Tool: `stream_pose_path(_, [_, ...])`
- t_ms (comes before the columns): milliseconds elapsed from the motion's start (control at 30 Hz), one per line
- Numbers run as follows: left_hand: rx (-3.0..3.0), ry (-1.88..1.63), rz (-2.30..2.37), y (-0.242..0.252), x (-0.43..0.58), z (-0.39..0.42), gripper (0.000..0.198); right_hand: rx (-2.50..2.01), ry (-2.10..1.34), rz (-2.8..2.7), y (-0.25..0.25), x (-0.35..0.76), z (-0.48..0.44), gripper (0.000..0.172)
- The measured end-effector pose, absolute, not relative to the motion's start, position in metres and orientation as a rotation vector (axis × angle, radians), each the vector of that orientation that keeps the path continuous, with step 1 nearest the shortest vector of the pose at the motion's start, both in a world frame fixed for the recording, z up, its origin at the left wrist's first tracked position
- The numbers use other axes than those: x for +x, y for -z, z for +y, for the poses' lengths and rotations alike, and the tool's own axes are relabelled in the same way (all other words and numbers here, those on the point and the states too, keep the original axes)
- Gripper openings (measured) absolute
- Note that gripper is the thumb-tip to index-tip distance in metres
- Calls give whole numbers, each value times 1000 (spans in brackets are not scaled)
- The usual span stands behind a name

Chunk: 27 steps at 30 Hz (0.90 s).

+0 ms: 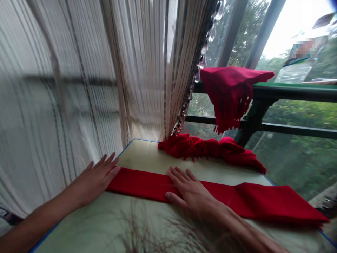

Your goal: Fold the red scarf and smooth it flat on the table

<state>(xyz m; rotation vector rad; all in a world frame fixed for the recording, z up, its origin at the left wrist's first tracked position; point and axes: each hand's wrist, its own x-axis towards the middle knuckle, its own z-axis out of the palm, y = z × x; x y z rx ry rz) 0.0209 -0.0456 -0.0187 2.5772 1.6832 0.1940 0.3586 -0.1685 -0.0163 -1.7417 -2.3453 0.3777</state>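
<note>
A red scarf (142, 183), folded into a long flat strip, lies across the pale table (94, 225) from left to right. Its right end hangs slightly past the table's blue edge. My left hand (98, 177) rests at the strip's left end, fingers stretched out and thumb on the cloth. Flat on the middle of the strip lies my right hand (188, 189), with its fingers extended and thumb apart. Neither hand grips anything. Under the right hand and forearm, part of the scarf is hidden.
A crumpled red scarf (207, 147) lies along the table's far edge. Another fringed red scarf (231, 91) hangs over the dark railing (295, 93), where a clear plastic bottle (296, 68) stands. Sheer striped curtains (142, 70) hang at the left. Blurred hair crosses the bottom foreground.
</note>
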Motion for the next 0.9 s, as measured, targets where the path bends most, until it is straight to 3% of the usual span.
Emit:
stream_pose_path(167, [2583,-425,1423,-10,114,-42,68,-1729,-362,-2360,18,360,-167,82])
stream_pose_path(400, [2747,-207,802,-1,204,-45,51,-1656,-342,-2375,23,362,-164,83])
stream_pose_path(900, [2898,-54,616,12,147,-54,61,-1634,-375,-2334,27,367,-163,89])
